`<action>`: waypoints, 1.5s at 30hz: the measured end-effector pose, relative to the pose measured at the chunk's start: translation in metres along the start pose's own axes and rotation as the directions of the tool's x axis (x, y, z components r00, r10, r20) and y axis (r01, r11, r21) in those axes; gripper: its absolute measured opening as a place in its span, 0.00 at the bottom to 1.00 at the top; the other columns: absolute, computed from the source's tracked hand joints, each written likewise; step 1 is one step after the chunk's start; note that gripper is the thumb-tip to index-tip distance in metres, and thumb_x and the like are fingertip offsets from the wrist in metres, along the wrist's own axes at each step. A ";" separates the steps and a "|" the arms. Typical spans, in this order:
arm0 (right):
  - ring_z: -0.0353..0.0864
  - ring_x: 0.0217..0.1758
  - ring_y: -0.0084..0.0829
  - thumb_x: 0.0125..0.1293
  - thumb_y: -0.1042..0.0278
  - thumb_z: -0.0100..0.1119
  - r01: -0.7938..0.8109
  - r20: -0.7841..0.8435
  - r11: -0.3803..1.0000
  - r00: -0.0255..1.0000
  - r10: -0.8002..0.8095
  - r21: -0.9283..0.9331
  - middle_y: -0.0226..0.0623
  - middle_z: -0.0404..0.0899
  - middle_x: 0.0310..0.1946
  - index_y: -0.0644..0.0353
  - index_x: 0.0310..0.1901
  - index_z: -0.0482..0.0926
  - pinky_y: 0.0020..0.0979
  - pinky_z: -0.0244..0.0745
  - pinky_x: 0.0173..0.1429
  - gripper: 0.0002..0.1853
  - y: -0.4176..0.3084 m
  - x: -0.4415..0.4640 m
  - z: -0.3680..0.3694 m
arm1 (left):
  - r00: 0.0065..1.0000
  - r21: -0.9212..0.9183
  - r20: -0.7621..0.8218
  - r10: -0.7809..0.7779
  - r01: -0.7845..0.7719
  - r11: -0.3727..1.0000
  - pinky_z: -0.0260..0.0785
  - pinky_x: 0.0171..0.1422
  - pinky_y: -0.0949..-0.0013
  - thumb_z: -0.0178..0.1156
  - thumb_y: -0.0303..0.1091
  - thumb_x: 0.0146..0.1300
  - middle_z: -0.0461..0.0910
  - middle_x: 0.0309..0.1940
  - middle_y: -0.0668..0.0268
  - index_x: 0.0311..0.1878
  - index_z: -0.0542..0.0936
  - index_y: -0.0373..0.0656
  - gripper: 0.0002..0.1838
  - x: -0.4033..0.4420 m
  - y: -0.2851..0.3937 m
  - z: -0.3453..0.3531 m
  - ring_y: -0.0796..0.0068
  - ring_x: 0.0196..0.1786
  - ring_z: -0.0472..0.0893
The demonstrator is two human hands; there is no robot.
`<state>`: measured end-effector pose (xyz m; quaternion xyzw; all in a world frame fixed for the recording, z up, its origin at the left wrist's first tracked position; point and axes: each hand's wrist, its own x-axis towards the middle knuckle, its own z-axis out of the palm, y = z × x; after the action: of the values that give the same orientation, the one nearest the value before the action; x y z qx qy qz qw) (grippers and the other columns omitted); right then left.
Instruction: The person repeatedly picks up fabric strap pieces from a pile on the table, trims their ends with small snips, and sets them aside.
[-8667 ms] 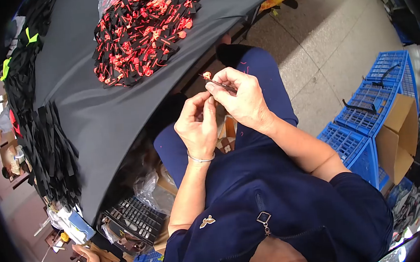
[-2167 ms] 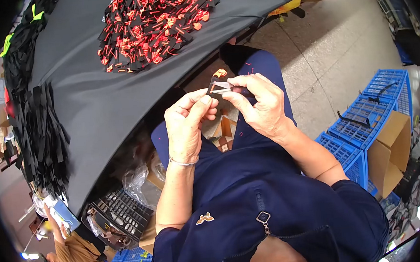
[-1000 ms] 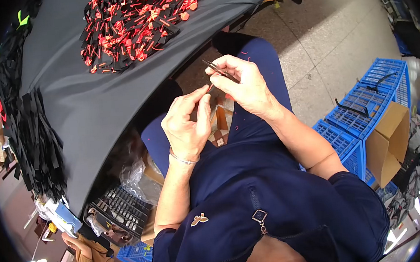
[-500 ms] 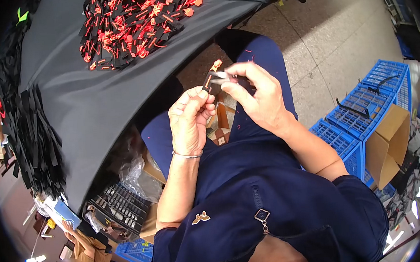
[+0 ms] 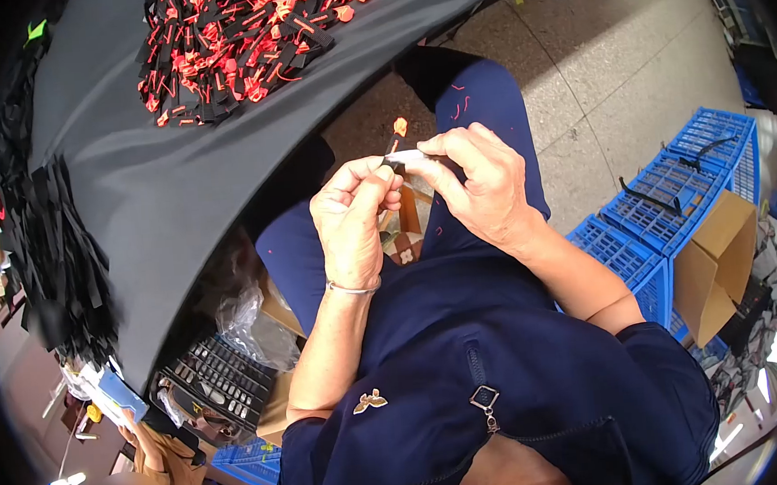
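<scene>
Over my lap, my left hand (image 5: 352, 218) pinches a small black fabric tab with an orange end (image 5: 400, 127) between thumb and fingers. My right hand (image 5: 490, 181) is closed on a small silver metal tool (image 5: 408, 156), which looks like thread snips and meets the tab near my left fingertips. Fingers and blur hide most of the tool. On the black cloth (image 5: 187, 193) at upper left lies a pile of similar black tabs (image 5: 240, 50) with orange-red ends and threads.
Bundles of black straps (image 5: 70, 256) hang over the cloth's left edge. Blue plastic crates (image 5: 655, 192) and an open cardboard box (image 5: 719, 264) stand at my right. Red thread scraps (image 5: 462, 107) lie on my trouser leg. Another person (image 5: 156, 461) is at lower left.
My right hand has moved slightly, bringing the silver tool down onto the tab at my left fingertips. The tab has tipped more upright. The view has shifted a little.
</scene>
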<state>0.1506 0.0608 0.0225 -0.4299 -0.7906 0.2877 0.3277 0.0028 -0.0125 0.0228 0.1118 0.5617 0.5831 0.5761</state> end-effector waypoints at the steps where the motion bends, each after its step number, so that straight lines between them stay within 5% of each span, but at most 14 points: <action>1: 0.76 0.25 0.30 0.54 0.66 0.71 -0.007 0.002 1.000 1.000 0.008 -0.019 0.29 0.79 0.24 0.55 0.32 0.81 0.30 0.70 0.30 0.07 0.003 0.000 0.003 | 1.000 0.038 -0.007 0.004 -0.004 0.999 0.72 0.37 0.80 0.62 0.27 0.64 0.82 0.29 0.67 0.40 0.82 0.36 0.05 0.000 -0.001 0.000 0.84 0.29 0.78; 9: 0.79 0.27 0.31 0.55 0.67 0.71 0.006 0.105 0.996 0.994 -0.015 0.084 0.31 0.81 0.25 0.56 0.34 0.83 0.30 0.74 0.33 0.08 -0.011 0.000 0.015 | 0.993 0.213 -0.081 0.085 -0.065 0.975 0.72 0.38 0.77 0.63 0.27 0.62 0.83 0.30 0.64 0.42 0.82 0.34 0.07 -0.019 0.007 -0.021 0.81 0.30 0.79; 12: 0.80 0.32 0.21 0.58 0.73 0.69 -0.224 0.160 0.928 0.970 0.182 0.299 0.33 0.82 0.30 0.62 0.38 0.82 0.23 0.74 0.38 0.07 -0.011 -0.002 0.024 | 0.961 0.246 -0.202 0.189 -0.137 0.960 0.74 0.38 0.76 0.63 0.26 0.62 0.83 0.31 0.63 0.42 0.82 0.34 0.07 -0.045 0.016 -0.061 0.80 0.30 0.80; 19: 0.79 0.40 0.16 0.65 0.72 0.65 -0.342 0.202 0.856 0.938 0.283 0.387 0.30 0.83 0.37 0.64 0.44 0.81 0.19 0.72 0.47 0.08 -0.003 0.004 0.023 | 0.604 0.438 -0.705 0.373 -0.043 0.898 0.71 0.34 0.81 0.61 0.25 0.63 0.82 0.30 0.67 0.44 0.82 0.33 0.08 -0.139 -0.026 -0.229 0.84 0.28 0.77; 20: 0.79 0.40 0.17 0.65 0.72 0.65 -0.369 0.209 0.848 0.927 0.311 0.379 0.31 0.83 0.38 0.64 0.44 0.81 0.19 0.73 0.48 0.09 -0.005 0.004 0.023 | 0.568 0.397 -0.746 0.348 -0.041 0.917 0.70 0.33 0.82 0.64 0.30 0.63 0.82 0.30 0.69 0.40 0.83 0.40 0.06 -0.153 -0.046 -0.257 0.85 0.28 0.78; 23: 0.80 0.42 0.18 0.65 0.73 0.65 -0.400 0.225 0.836 0.914 0.337 0.376 0.32 0.84 0.39 0.64 0.45 0.80 0.20 0.73 0.49 0.09 -0.004 0.003 0.027 | 0.507 0.226 -0.841 0.188 0.015 0.974 0.70 0.33 0.80 0.60 0.27 0.64 0.81 0.31 0.67 0.51 0.80 0.33 0.13 -0.182 -0.098 -0.309 0.84 0.27 0.76; 26: 0.79 0.41 0.17 0.65 0.73 0.64 -0.398 0.227 0.831 0.916 0.332 0.388 0.32 0.84 0.38 0.64 0.45 0.80 0.20 0.73 0.48 0.09 -0.006 0.003 0.030 | 0.351 0.003 -0.932 -0.088 0.250 0.968 0.71 0.35 0.80 0.57 0.25 0.65 0.81 0.40 0.62 0.61 0.73 0.32 0.21 -0.194 -0.148 -0.348 0.82 0.30 0.78; 29: 0.79 0.40 0.16 0.65 0.73 0.64 -0.411 0.240 0.845 0.907 0.345 0.341 0.32 0.83 0.37 0.64 0.45 0.81 0.19 0.73 0.47 0.08 -0.008 0.004 0.027 | 0.315 0.157 -0.945 0.088 0.204 0.966 0.74 0.38 0.77 0.54 0.21 0.66 0.78 0.51 0.56 0.68 0.65 0.32 0.26 -0.189 -0.149 -0.350 0.78 0.37 0.79; 31: 0.75 0.35 0.13 0.64 0.74 0.64 -0.397 0.214 0.828 0.917 0.337 0.396 0.26 0.81 0.35 0.63 0.44 0.81 0.17 0.71 0.42 0.07 -0.006 0.004 0.030 | 0.345 0.404 -0.861 0.375 0.016 0.914 0.74 0.46 0.74 0.50 0.20 0.67 0.74 0.59 0.57 0.66 0.69 0.34 0.23 -0.170 -0.114 -0.317 0.76 0.42 0.79; 33: 0.73 0.34 0.12 0.64 0.74 0.65 -0.454 0.236 0.779 0.891 0.389 0.431 0.23 0.80 0.33 0.63 0.43 0.81 0.16 0.70 0.40 0.07 -0.005 0.006 0.032 | 0.373 0.628 -0.732 0.570 0.048 0.776 0.73 0.48 0.75 0.49 0.20 0.68 0.79 0.51 0.61 0.61 0.74 0.35 0.19 -0.143 -0.049 -0.259 0.79 0.42 0.78; 37: 0.73 0.34 0.11 0.63 0.74 0.65 -0.450 0.251 0.760 0.893 0.374 0.470 0.24 0.79 0.32 0.63 0.42 0.81 0.17 0.71 0.40 0.07 -0.011 0.011 0.031 | 0.403 0.887 -0.225 0.887 -0.293 0.358 0.74 0.53 0.72 0.53 0.17 0.65 0.81 0.48 0.61 0.57 0.78 0.37 0.17 -0.082 0.035 -0.178 0.76 0.47 0.81; 38: 0.74 0.34 0.12 0.63 0.74 0.65 -0.450 0.253 0.755 0.893 0.372 0.476 0.25 0.79 0.32 0.63 0.43 0.81 0.17 0.71 0.40 0.08 -0.013 0.013 0.030 | 0.425 0.879 -0.165 0.890 -0.346 0.328 0.74 0.58 0.69 0.54 0.16 0.63 0.82 0.48 0.59 0.53 0.80 0.37 0.16 -0.066 0.055 -0.155 0.71 0.49 0.82; 41: 0.74 0.33 0.13 0.63 0.74 0.65 -0.452 0.258 0.758 0.892 0.372 0.470 0.26 0.80 0.32 0.64 0.43 0.81 0.18 0.72 0.40 0.08 -0.018 0.016 0.024 | 0.392 0.931 0.232 0.890 -0.355 -0.087 0.74 0.57 0.64 0.58 0.15 0.59 0.84 0.44 0.58 0.47 0.83 0.39 0.14 -0.013 0.105 -0.123 0.61 0.49 0.82; 45: 0.75 0.33 0.14 0.62 0.74 0.65 -0.456 0.243 0.756 0.890 0.386 0.470 0.27 0.80 0.31 0.64 0.42 0.81 0.19 0.72 0.39 0.08 -0.007 0.015 0.017 | 0.407 0.915 0.350 0.844 -0.341 -0.215 0.74 0.55 0.66 0.60 0.18 0.59 0.84 0.44 0.60 0.49 0.83 0.44 0.15 0.053 0.133 -0.125 0.62 0.49 0.82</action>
<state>0.1277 0.0670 0.0213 -0.4735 -0.5865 0.5822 0.3045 -0.1833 0.0034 0.0570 0.5686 0.7445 0.3217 -0.1379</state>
